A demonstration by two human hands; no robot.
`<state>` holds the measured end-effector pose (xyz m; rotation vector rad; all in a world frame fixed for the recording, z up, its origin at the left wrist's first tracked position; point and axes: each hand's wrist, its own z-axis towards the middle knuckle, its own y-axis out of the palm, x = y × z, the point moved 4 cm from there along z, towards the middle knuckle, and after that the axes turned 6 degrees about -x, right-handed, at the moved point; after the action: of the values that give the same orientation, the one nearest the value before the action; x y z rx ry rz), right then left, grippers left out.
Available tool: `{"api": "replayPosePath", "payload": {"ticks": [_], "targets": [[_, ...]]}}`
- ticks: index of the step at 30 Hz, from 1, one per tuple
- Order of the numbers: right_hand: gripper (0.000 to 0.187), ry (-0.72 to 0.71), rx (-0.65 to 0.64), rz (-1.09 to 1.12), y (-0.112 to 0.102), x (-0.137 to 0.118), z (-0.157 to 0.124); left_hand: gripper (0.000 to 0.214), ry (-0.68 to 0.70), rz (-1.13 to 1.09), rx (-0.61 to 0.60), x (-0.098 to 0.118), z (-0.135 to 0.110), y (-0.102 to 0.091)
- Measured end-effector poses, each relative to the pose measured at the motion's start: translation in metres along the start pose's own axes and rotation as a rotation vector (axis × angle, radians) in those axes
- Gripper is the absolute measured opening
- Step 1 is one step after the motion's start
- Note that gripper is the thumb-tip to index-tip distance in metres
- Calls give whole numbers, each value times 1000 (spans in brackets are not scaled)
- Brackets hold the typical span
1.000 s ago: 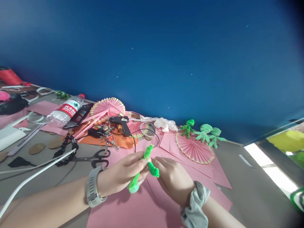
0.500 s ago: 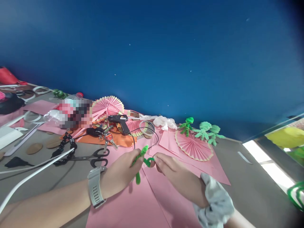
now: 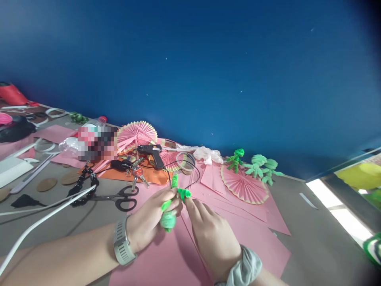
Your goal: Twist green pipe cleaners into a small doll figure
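A green pipe-cleaner figure (image 3: 168, 219) with bright green limbs and a paler rounded end is gripped in my left hand (image 3: 149, 224). My right hand (image 3: 210, 228) reaches in from the other side, its fingers bent together at the tip of a coiled bright green limb (image 3: 184, 193). The thumb of that hand is hidden behind the fingers. Both hands are above pink paper sheets (image 3: 157, 258). Beyond them, more green pipe-cleaner figures (image 3: 256, 166) stand by a pink folded paper fan (image 3: 244, 184).
Left of my hands lie black scissors (image 3: 125, 198), keys (image 3: 138, 172) and a beaded strap (image 3: 86, 182). A black glue gun (image 3: 153, 153) rests on orange material, near a roll of clear tape (image 3: 186, 162). A white cable (image 3: 38, 222) crosses the left side. Behind rises a blue wall (image 3: 190, 71).
My right hand has turned palm-down, with its fingers nearer the left hand. The figure has turned in my left hand, so its pale rounded end now shows below the fingers.
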<state>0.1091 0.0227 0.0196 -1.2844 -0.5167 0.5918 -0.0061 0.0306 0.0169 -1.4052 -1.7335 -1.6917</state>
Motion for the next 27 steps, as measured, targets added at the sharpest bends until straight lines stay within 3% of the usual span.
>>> {"api": "replayPosePath", "payload": {"ticks": [3,6,11,14,18,20,23,25,27], "targets": [[44,-10,-68,315,2,17,5,25,-2,2,-28,12,-1,6],[41,-125,-86,597,0,31,10,30,8,88,-49,23,-1,8],[30,-119,-151,772,1,45,15,30,-16,162,-74,23,0,4],[22,-85,-279,901,2,48,16,28,-13,217,-200,18,1,3],[24,-112,-530,1029,5,51,16,23,-177,456,-423,5,0,3],[21,-76,-614,1023,6,52,17,24,-205,658,-400,2,1,-1],[22,39,-572,943,3,52,18,23,-142,871,-291,-3,3,-7],[24,111,-490,845,-1,47,16,22,-90,868,-213,-9,6,-11],[24,149,-403,707,-5,38,13,20,-7,772,-59,-13,9,-19]]}}
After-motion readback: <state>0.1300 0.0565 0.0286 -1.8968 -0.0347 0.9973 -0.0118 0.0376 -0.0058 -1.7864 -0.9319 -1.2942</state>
